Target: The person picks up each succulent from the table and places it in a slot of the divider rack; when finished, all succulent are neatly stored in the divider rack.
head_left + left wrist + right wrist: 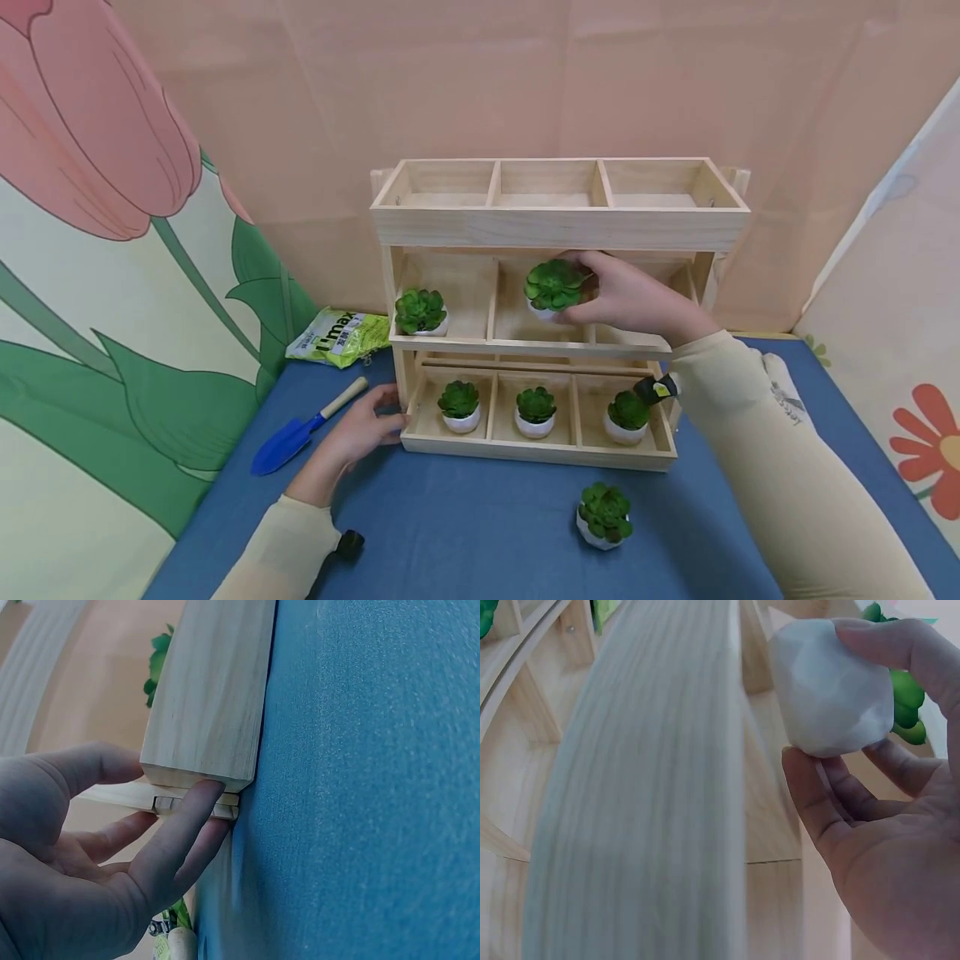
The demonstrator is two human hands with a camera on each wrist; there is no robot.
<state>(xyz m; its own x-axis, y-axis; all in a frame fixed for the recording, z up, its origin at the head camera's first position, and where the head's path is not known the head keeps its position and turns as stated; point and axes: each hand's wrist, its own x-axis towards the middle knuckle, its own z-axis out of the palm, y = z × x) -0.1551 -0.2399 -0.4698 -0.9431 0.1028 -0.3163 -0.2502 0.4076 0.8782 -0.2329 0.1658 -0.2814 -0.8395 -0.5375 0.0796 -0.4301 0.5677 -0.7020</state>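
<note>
In the head view my right hand (pixel 618 292) pinches a potted succulent (pixel 553 286) above the middle tier's centre compartment. The right wrist view shows its white faceted pot (pixel 832 690) between thumb and fingers, beyond the tier's front board (pixel 645 787). My left hand (pixel 367 429) touches the left end of the wooden shelf's bottom tray (pixel 540 452); in the left wrist view its fingertips meet the tray corner (pixel 199 769). Another succulent (pixel 422 312) sits in the middle tier's left compartment. Bottom compartments hold a left succulent (pixel 459 406), a centre one (pixel 536 412) and a right one (pixel 627 417).
One more potted succulent (pixel 603 515) stands on the blue tabletop (pixel 465 533) before the shelf. A blue trowel (pixel 307 427) lies left of it, near a green packet (pixel 337 337). The top tier (pixel 558 227) has three compartments. A pink backdrop (pixel 465 83) hangs behind.
</note>
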